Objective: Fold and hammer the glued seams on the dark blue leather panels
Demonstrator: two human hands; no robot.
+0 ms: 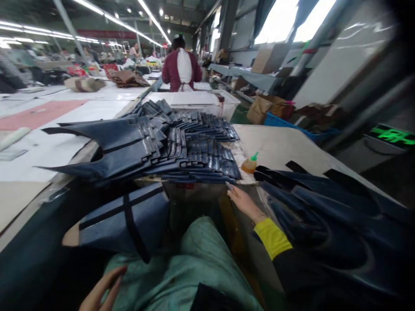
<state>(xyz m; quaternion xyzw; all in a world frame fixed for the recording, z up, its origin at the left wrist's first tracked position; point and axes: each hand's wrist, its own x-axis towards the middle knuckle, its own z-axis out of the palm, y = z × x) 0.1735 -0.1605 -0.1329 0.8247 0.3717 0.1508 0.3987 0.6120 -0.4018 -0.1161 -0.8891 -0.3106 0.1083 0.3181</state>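
My right hand (242, 201), below a yellow cuff, reaches to the table's front edge with its fingers stretched out and nothing visible in them. Just beyond the fingertips lie piled dark blue leather-like pieces (207, 157) with folded, shiny edges. Low at the left, my left hand (103, 288) is partly cut off by the frame; its visible fingers are extended and hold nothing I can see. Above it, a blue panel (113, 220) with crossed black straps rests beside my green-clothed lap (175, 276). More dark blue pieces (311, 211) with black ends lie draped to my right.
A small bottle of amber liquid with a green nozzle (249, 165) stands on the table (275, 142). Long white worktables (61, 93) run along the left. A person in a maroon top (168, 69) is ahead, back turned. A blue crate (285, 123) sits at the right.
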